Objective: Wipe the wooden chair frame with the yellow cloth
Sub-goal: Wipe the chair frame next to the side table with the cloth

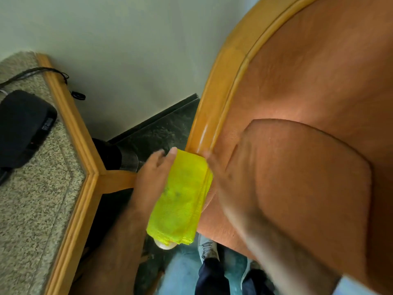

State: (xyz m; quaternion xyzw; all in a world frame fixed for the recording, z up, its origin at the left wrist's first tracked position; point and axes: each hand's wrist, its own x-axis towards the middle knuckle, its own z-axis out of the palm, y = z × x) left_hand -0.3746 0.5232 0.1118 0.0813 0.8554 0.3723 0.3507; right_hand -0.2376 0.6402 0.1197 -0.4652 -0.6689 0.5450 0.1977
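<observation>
A folded yellow cloth (182, 194) is wrapped over the lower part of the curved wooden chair frame (214, 99), which runs up and to the right along the orange upholstered back (308, 81). My left hand (153, 175) grips the cloth's left side, fingers curled over its top edge. My right hand (225, 179) presses on the cloth's right side, against the orange cushion (297, 177); it is blurred. The frame under the cloth is hidden.
A speckled granite table top (32, 199) with a wooden rim (70, 116) stands at the left, holding a black device (21, 126) and a black cord (42, 71). Behind is a pale wall (127, 50). Below are a dark floor (157, 130) and my shoes (206, 248).
</observation>
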